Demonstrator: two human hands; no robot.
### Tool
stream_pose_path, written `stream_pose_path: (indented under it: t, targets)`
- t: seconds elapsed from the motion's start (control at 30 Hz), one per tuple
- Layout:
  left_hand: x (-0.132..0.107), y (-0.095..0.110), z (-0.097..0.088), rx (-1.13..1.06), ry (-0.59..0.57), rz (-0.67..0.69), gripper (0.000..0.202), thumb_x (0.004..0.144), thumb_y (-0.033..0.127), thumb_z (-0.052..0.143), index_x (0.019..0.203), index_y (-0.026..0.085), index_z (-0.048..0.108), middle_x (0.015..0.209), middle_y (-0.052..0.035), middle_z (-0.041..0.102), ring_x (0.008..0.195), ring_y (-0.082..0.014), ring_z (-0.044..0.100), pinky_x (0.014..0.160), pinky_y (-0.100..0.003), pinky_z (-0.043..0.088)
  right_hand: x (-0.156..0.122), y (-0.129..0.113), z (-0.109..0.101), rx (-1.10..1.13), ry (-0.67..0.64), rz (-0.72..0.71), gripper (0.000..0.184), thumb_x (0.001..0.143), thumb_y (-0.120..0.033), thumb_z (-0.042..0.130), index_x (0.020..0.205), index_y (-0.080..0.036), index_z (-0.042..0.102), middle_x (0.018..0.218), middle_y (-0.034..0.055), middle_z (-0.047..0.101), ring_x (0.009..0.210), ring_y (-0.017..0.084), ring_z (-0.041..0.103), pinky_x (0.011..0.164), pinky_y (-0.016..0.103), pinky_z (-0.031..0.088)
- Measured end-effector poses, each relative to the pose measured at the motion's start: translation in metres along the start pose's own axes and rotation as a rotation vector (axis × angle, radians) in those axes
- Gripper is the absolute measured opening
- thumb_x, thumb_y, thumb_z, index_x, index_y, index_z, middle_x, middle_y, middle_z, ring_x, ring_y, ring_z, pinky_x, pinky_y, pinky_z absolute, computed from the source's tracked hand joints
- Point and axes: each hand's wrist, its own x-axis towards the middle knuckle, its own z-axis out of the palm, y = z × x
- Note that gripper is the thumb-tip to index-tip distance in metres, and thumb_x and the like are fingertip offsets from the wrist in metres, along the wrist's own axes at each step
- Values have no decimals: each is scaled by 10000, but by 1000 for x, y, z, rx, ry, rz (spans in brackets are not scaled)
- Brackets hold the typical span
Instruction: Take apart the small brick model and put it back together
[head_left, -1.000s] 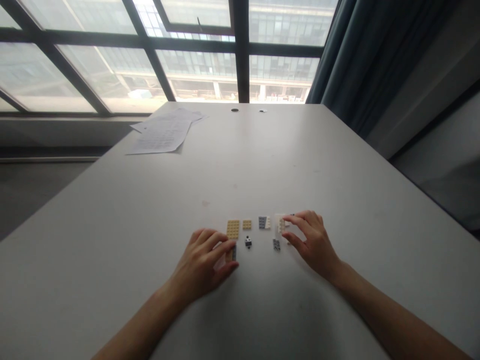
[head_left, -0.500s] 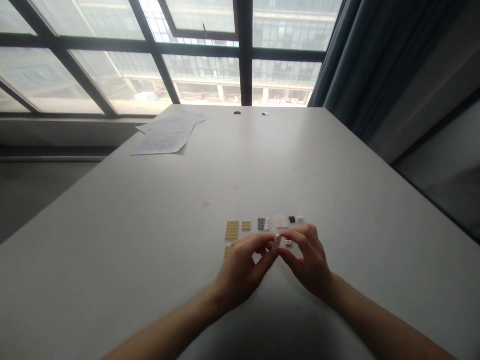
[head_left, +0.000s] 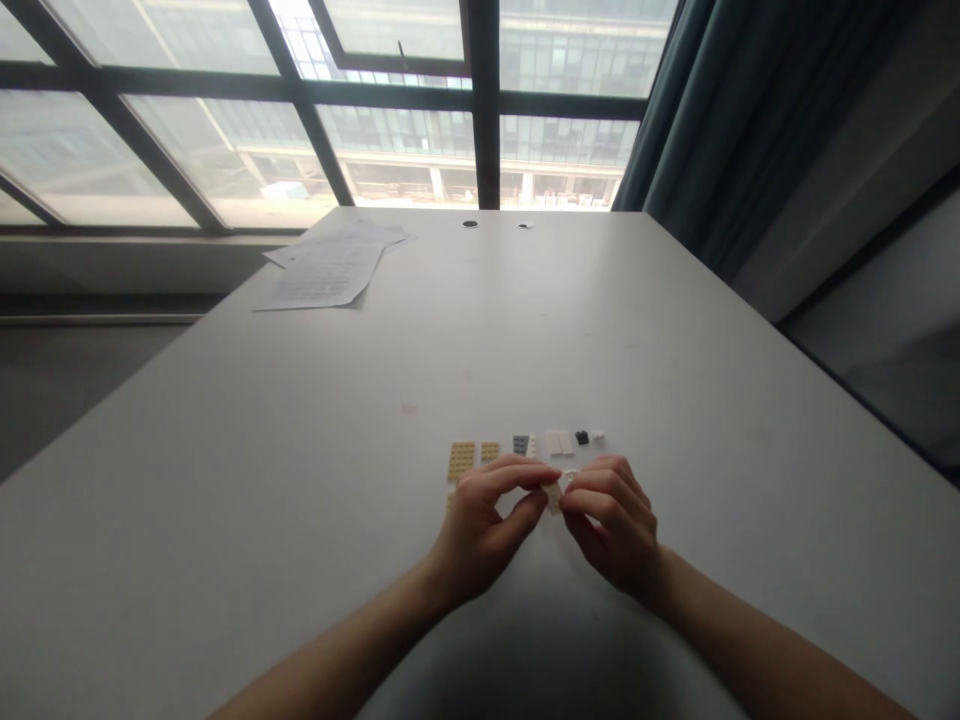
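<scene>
Between my fingertips is a small pale tan building brick piece [head_left: 553, 497]. My left hand [head_left: 491, 515] pinches it from the left, with finger and thumb closed on its side. From the right, the bent fingers of my right hand [head_left: 613, 510] grip the same piece near its lower end. Just behind the hands lies a row of plates: a large tan studded plate [head_left: 461, 461], a smaller tan plate [head_left: 490, 451], a grey plate [head_left: 520, 445] beside a white strip, and white tiles [head_left: 559, 443]. Another tan piece is mostly hidden by my left hand.
A small black piece [head_left: 582, 437] and a small white piece [head_left: 598, 436] end the row on the right. Printed papers [head_left: 322, 270] lie at the table's far left. Two round holes [head_left: 470, 224] sit near the far edge, before the window. A dark curtain [head_left: 697, 130] hangs at right.
The tan piece has been turned between my fingers and now tilts the other way. My right fingers have curled in closer around it. The view has shifted slightly.
</scene>
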Motion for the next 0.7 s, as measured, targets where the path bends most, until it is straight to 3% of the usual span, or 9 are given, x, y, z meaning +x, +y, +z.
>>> stream_pose_path:
  t: [0.1, 0.3, 0.5, 0.7]
  targets:
    - [0, -1, 1, -94, 28, -31, 87, 817, 183, 623, 832, 167, 707, 852, -75, 723, 817, -191, 670, 763, -306, 550, 0, -1, 1, -4, 0, 5, 232, 814, -72, 580, 963, -250, 589, 815, 22, 646, 739, 177, 592, 719, 358, 491]
    - [2, -5, 1, -399, 29, -167, 114, 816, 222, 667, 751, 141, 618, 823, -78, 700, 787, -169, 661, 742, -288, 551, 5, -5, 1, 62, -41, 9, 352, 799, -64, 582, 1101, -244, 564, 864, 43, 641, 783, 191, 592, 715, 364, 507]
    - [2, -10, 3, -632, 19, -187, 203, 759, 195, 733, 807, 156, 540, 831, -21, 609, 756, -115, 592, 706, -245, 521, 8, -8, -1, 140, -90, 61, 427, 860, -249, 597, 1275, -214, 498, 990, 96, 604, 903, 235, 586, 762, 397, 521]
    - [0, -10, 5, -667, -22, -208, 274, 758, 227, 735, 768, 168, 467, 816, 4, 531, 727, -102, 547, 664, -232, 490, 9, -7, -2, 179, -147, 86, 388, 900, -344, 564, 1266, -220, 529, 972, 88, 593, 888, 225, 586, 775, 385, 523]
